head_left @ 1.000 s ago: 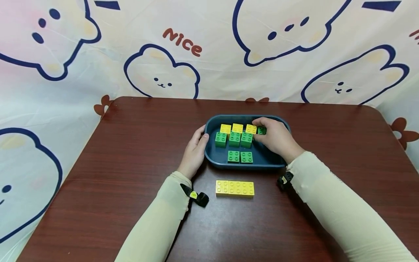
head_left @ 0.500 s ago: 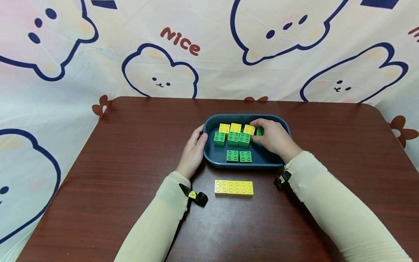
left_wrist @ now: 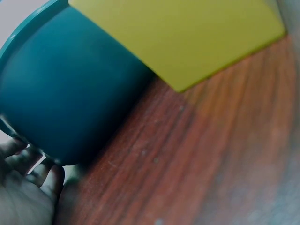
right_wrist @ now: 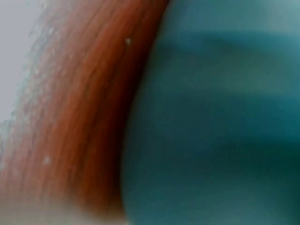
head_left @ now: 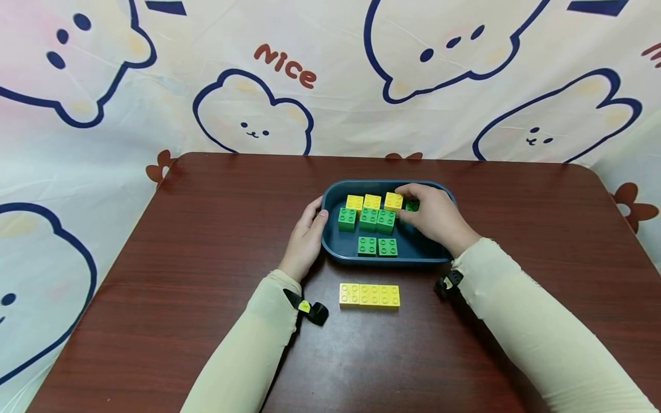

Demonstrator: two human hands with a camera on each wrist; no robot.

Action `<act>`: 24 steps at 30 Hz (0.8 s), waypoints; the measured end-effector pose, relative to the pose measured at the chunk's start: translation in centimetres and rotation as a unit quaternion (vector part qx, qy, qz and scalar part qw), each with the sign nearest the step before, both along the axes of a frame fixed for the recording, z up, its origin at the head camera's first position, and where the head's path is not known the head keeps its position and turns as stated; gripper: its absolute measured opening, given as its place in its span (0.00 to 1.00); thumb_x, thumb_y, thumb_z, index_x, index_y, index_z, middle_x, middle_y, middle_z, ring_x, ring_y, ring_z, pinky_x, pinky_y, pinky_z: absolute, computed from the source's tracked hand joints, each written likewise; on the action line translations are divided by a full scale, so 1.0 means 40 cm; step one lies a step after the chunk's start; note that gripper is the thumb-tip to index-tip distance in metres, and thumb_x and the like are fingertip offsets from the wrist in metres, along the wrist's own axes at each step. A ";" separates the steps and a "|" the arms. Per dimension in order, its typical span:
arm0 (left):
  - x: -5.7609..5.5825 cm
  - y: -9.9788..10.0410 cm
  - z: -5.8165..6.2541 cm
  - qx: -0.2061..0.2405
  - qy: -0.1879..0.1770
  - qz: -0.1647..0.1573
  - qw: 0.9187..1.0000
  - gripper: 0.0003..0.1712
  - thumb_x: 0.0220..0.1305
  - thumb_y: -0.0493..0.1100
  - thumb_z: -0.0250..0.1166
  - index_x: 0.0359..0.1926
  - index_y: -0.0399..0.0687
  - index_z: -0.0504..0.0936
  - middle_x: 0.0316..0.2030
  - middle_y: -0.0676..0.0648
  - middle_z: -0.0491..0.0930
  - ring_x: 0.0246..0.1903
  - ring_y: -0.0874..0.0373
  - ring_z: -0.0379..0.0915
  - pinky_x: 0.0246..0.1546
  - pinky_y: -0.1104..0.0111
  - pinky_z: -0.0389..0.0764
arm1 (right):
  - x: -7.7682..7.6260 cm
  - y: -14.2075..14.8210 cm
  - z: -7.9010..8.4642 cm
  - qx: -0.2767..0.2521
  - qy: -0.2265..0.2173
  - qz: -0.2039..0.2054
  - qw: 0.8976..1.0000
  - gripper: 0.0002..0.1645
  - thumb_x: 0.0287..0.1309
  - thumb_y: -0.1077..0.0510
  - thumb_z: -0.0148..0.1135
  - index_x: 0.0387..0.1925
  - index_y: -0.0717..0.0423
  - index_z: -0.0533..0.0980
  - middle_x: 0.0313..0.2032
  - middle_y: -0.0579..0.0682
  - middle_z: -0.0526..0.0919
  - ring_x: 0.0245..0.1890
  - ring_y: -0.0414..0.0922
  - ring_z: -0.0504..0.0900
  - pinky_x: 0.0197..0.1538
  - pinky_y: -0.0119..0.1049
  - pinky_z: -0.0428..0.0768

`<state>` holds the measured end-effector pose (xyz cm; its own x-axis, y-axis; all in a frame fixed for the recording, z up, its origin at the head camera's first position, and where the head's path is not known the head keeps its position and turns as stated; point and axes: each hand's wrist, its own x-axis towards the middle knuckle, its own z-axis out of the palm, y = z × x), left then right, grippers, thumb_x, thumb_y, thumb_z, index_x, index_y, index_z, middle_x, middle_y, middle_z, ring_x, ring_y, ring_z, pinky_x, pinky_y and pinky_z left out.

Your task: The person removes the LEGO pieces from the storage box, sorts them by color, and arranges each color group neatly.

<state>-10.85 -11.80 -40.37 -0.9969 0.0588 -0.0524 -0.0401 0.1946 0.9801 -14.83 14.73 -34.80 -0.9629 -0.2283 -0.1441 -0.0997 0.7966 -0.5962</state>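
Observation:
In the head view my left hand (head_left: 303, 240) holds the left end of a dark blue tray (head_left: 341, 252), fingers and thumb at its rim. Inside the tray, my right hand (head_left: 436, 218) pinches a yellow toy brick (head_left: 393, 201) between thumb and fingers. Two more yellow bricks stand to its left in the back row. Several green bricks (head_left: 347, 219) lie in front of them, and another green brick (head_left: 411, 205) is partly hidden by my right hand. The left wrist view shows my left fingers against the tray's outer wall (left_wrist: 70, 89).
A row of joined yellow bricks (head_left: 369, 295) lies on the brown table (head_left: 232, 229) in front of the tray. Behind the table hangs a printed cloth (head_left: 341, 115). The right wrist view is blurred, with the tray's side (right_wrist: 211, 140) filling much of it.
The yellow brick in my right hand has risen slightly against the other yellow bricks. My left hand and the tray stay in place; the head view has shifted a little.

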 end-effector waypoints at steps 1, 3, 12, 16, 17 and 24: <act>0.000 0.000 0.000 0.000 0.001 0.000 1.000 0.26 0.80 0.53 0.47 0.74 0.61 0.65 0.71 0.57 0.65 0.71 0.61 0.56 0.71 0.53 0.57 | 0.002 0.000 0.002 0.001 0.003 0.002 1.000 0.29 0.66 0.55 0.66 0.67 0.54 0.72 0.62 0.55 0.77 0.60 0.53 0.74 0.62 0.54 0.73; 0.000 -0.001 0.000 -0.002 0.001 0.000 1.000 0.26 0.80 0.53 0.47 0.74 0.61 0.65 0.71 0.57 0.65 0.71 0.61 0.57 0.71 0.53 0.57 | 0.006 0.000 0.007 0.001 0.008 0.005 1.000 0.29 0.66 0.55 0.66 0.67 0.54 0.72 0.62 0.55 0.77 0.61 0.53 0.74 0.63 0.54 0.73; 0.001 -0.001 0.003 0.000 0.003 -0.002 1.000 0.26 0.80 0.54 0.47 0.74 0.61 0.65 0.71 0.57 0.65 0.71 0.61 0.57 0.71 0.52 0.57 | 0.032 -0.002 0.032 -0.005 0.041 0.010 0.999 0.28 0.66 0.55 0.66 0.66 0.51 0.73 0.64 0.54 0.76 0.64 0.55 0.72 0.64 0.56 0.71; 0.001 -0.002 0.003 0.000 0.005 -0.003 1.000 0.26 0.80 0.54 0.47 0.74 0.61 0.65 0.71 0.57 0.65 0.71 0.60 0.57 0.71 0.52 0.57 | 0.044 -0.002 0.041 -0.008 0.050 0.011 0.999 0.28 0.65 0.55 0.66 0.66 0.51 0.74 0.63 0.54 0.76 0.63 0.54 0.73 0.64 0.56 0.71; 0.001 -0.002 0.003 0.000 0.004 -0.003 1.000 0.26 0.80 0.54 0.47 0.74 0.61 0.65 0.71 0.57 0.65 0.71 0.60 0.57 0.71 0.52 0.57 | 0.048 -0.002 0.043 -0.009 0.049 0.010 0.999 0.28 0.65 0.55 0.66 0.66 0.51 0.74 0.63 0.54 0.76 0.63 0.54 0.73 0.64 0.56 0.71; 0.000 -0.003 0.002 0.005 0.004 -0.005 1.000 0.26 0.80 0.54 0.47 0.74 0.61 0.65 0.71 0.56 0.64 0.71 0.60 0.56 0.71 0.52 0.57 | 0.072 0.002 0.047 -0.015 0.043 0.002 0.999 0.29 0.65 0.53 0.67 0.66 0.51 0.74 0.64 0.54 0.76 0.63 0.54 0.72 0.63 0.56 0.72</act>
<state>-10.84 -11.94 -40.29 -0.9967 0.0688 -0.0440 -0.0305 0.1851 0.9822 -11.96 14.82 -32.91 -0.9705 -0.2349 -0.0546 -0.1541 0.7779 -0.6092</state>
